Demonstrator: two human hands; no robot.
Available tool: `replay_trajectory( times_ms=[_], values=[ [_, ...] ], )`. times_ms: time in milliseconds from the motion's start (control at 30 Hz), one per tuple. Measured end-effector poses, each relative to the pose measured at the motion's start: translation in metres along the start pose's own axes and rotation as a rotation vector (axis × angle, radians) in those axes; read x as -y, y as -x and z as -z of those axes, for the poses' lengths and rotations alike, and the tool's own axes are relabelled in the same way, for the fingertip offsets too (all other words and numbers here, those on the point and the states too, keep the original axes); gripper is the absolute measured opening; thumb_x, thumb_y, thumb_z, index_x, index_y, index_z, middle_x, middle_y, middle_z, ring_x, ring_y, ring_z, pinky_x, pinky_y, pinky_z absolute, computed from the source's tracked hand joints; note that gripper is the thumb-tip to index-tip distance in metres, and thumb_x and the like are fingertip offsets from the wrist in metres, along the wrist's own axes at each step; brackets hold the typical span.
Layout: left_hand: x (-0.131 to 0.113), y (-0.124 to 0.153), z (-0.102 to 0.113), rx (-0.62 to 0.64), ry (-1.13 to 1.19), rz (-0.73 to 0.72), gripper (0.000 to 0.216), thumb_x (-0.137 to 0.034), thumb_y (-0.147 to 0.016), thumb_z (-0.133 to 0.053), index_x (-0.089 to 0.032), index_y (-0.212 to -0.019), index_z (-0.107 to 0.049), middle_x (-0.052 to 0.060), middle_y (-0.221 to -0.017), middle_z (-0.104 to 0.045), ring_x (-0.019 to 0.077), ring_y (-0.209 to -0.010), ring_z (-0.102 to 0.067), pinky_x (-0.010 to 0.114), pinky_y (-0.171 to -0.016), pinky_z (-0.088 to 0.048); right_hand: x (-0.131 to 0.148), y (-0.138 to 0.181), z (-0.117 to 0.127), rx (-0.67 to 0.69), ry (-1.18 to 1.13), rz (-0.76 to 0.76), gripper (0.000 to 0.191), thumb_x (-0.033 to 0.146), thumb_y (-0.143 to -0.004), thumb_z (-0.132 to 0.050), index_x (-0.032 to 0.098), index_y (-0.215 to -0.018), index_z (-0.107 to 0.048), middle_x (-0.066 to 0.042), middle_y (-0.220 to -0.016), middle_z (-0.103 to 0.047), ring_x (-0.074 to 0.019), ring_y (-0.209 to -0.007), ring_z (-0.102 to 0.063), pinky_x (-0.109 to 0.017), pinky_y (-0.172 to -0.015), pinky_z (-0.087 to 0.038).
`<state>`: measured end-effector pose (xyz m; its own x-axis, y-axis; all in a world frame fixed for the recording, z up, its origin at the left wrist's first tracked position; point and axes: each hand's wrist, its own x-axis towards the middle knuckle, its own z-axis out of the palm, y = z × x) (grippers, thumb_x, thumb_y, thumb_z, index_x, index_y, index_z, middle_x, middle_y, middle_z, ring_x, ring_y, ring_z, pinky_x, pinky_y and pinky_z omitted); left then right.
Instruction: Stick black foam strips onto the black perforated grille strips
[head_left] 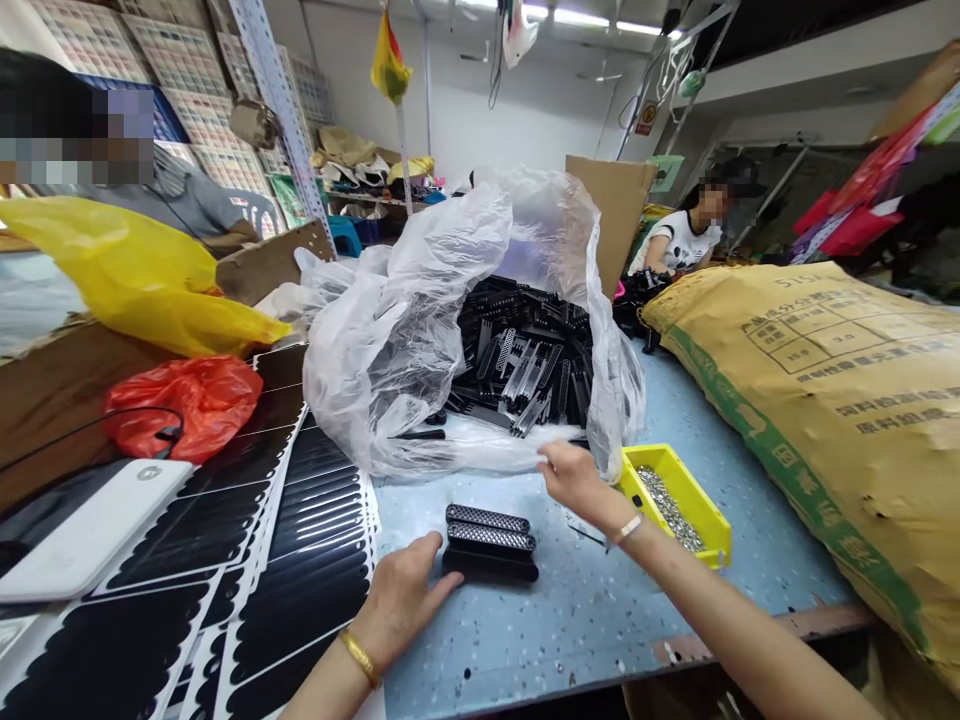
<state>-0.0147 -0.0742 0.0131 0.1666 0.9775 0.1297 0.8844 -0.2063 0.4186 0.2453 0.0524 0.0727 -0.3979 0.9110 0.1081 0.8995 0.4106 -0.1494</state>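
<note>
In front of the plastic bag point(375, 370), the left hand point(401, 600), loose and empty, could topple the adjacent black bars point(491, 541) if it nudges them; the right hand point(576, 483) pinches the bag's near edge, where tugging might spill loose pieces point(491, 355). Visible: three bars, one bag, uncountable pieces, one yellow bin point(711, 518) right of it.

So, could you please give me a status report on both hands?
Left hand open beside the black pieces. Right hand pinching the plastic bag by its edge. Yellow bin beside the right wrist.
</note>
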Motion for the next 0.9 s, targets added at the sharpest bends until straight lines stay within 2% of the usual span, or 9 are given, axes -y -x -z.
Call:
replay_trajectory(
  times_ms=[100,167,333,467,567,667,767,833,900],
  values=[
    [0.0,-0.001,-0.004,-0.047,0.063,-0.072,0.007,-0.027,-0.081,-0.06,-0.023,-0.086,-0.058,0.001,-0.073,-0.069,0.0186,-0.063,-0.065,0.027,-0.06,-0.046,-0.015,-0.057,-0.003,0.09,0.042,-0.043,0.043,0.003,-0.08,-0.049,0.018,-0.116,-0.067,-0.014,-0.099,-0.069,-0.0228,-0.089,-0.065,-0.028,-0.073,-0.043],
    [0.0,-0.003,-0.006,-0.056,0.086,-0.095,0.005,-0.027,-0.083,-0.058,-0.023,-0.086,-0.059,0.0,-0.072,-0.069,0.0175,-0.061,-0.064,0.026,-0.059,-0.047,-0.022,-0.084,-0.008,0.121,0.022,-0.024,0.049,0.001,-0.076,-0.052,0.021,-0.119,-0.067,-0.012,-0.1,-0.07,-0.0237,-0.094,-0.065,-0.029,-0.075,-0.043],
    [-0.001,-0.01,-0.005,-0.045,0.057,-0.065,0.008,-0.03,-0.085,-0.055,-0.023,-0.083,-0.059,0.002,-0.073,-0.07,0.0188,-0.063,-0.065,0.027,-0.061,-0.049,-0.028,-0.105,-0.008,0.083,-0.084,-0.049,0.041,0.012,-0.078,-0.06,0.02,-0.118,-0.066,-0.009,-0.097,-0.072,-0.0234,-0.093,-0.065,-0.029,-0.076,-0.046],
    [-0.001,-0.01,-0.002,-0.02,0.047,-0.052,0.008,-0.028,-0.083,-0.058,-0.022,-0.087,-0.06,0.003,-0.078,-0.071,0.0202,-0.068,-0.067,0.028,-0.063,-0.05,-0.021,-0.08,0.016,-0.027,-0.327,-0.09,0.028,0.035,-0.088,-0.055,0.013,-0.102,-0.066,-0.004,-0.077,-0.068,-0.0164,-0.065,-0.063,-0.026,-0.06,-0.048],
    [-0.004,-0.008,0.005,-0.077,0.078,-0.061,0.015,-0.029,-0.079,-0.063,-0.022,-0.092,-0.061,0.002,-0.076,-0.071,0.0195,-0.064,-0.066,0.028,-0.061,-0.051,-0.007,-0.043,0.038,-0.139,-0.98,-0.077,0.03,0.044,-0.078,-0.067,0.014,-0.084,-0.065,0.001,-0.06,-0.06,-0.0126,-0.05,-0.055,-0.025,-0.048,-0.047],
    [-0.018,-0.011,0.018,-0.211,0.18,-0.098,0.021,-0.033,-0.081,-0.064,-0.021,-0.098,-0.063,0.003,-0.078,-0.07,0.0183,-0.064,-0.066,0.029,-0.063,-0.052,0.015,-0.006,0.052,-0.089,-1.271,-0.058,0.031,0.042,-0.07,-0.077,0.014,-0.078,-0.065,0.002,-0.057,-0.058,-0.0105,-0.047,-0.053,-0.024,-0.045,-0.046],
    [-0.042,-0.018,0.03,-0.317,0.338,-0.077,0.038,-0.035,-0.075,-0.071,-0.019,-0.108,-0.063,0.007,-0.093,-0.072,0.0184,-0.07,-0.066,0.029,-0.065,-0.053,0.038,0.022,0.053,-0.006,-1.448,-0.065,0.03,0.042,-0.071,-0.078,0.015,-0.072,-0.064,0.002,-0.054,-0.058,-0.0102,-0.044,-0.052,-0.024,-0.043,-0.047],
    [-0.059,-0.021,0.034,-0.281,0.475,-0.024,0.051,-0.031,-0.068,-0.076,-0.019,-0.116,-0.062,0.006,-0.096,-0.073,0.0183,-0.073,-0.066,0.027,-0.061,-0.052,0.053,0.037,0.048,0.07,-1.547,-0.099,0.031,0.043,-0.071,-0.077,0.015,-0.069,-0.063,0.002,-0.051,-0.057,-0.0105,-0.041,-0.052,-0.024,-0.041,-0.047],
    [-0.072,-0.018,0.035,-0.16,0.6,0.018,0.05,-0.024,-0.066,-0.073,-0.019,-0.115,-0.064,0.003,-0.085,-0.072,0.016,-0.068,-0.063,0.024,-0.057,-0.049,0.063,0.049,0.042,0.126,-1.611,-0.145,0.032,0.044,-0.072,-0.077,0.015,-0.069,-0.062,0.003,-0.049,-0.056,-0.0103,-0.039,-0.052,-0.023,-0.039,-0.046]
  ],
)
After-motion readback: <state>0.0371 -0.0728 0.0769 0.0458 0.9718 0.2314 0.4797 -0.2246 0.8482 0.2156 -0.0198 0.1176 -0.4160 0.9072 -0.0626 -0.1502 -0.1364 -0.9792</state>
